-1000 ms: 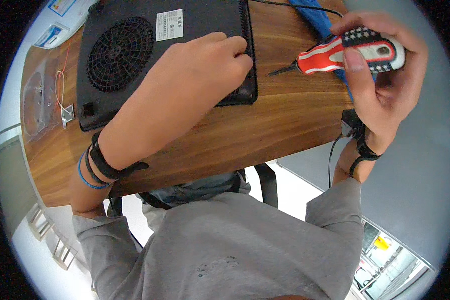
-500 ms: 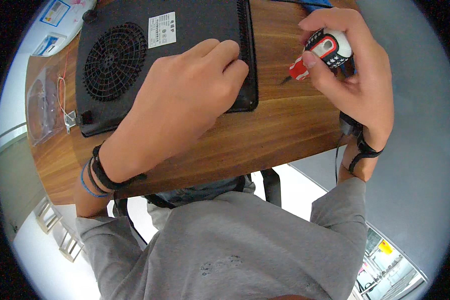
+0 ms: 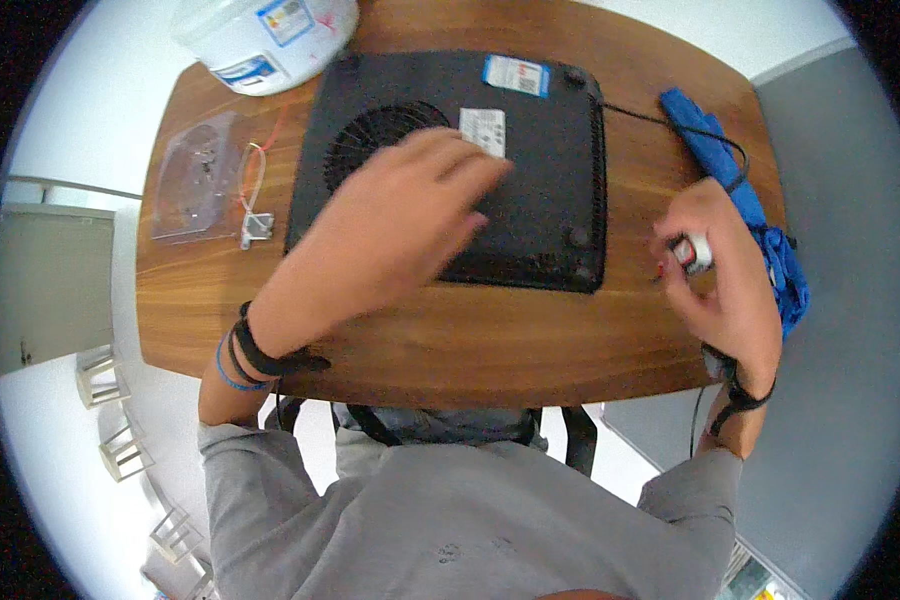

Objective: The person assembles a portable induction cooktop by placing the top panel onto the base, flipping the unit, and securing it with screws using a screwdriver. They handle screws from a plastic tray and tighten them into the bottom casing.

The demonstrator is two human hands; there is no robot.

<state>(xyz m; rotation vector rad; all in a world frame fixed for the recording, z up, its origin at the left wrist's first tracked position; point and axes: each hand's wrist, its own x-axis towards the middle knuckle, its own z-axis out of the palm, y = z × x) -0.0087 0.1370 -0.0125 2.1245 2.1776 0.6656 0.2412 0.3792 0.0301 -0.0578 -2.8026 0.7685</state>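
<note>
A black induction cooker (image 3: 540,200) lies with its underside up on the wooden table, showing a round fan grille (image 3: 385,130) and pale labels. Over its middle hovers my left hand (image 3: 400,205), blurred by motion; the thumb stands apart from the loosely bent fingers and nothing shows between them. To the right of the cooker, my right hand (image 3: 725,265) is wrapped round a screwdriver (image 3: 692,254) with a red, white and black handle. Its tip points left, and most of it is hidden in the fingers.
A clear plastic bag (image 3: 185,190) with small parts lies at the left, beside a small metal piece (image 3: 257,228) on wires. A white tub (image 3: 270,45) stands at the back left. A long blue cloth bundle (image 3: 710,150) and black cord (image 3: 670,122) lie at the right.
The view has shifted, so more of the table and the whole cooker show. My left hand's fingers have loosened from a closed pose. My right hand still grips the screwdriver, lower in the picture.
</note>
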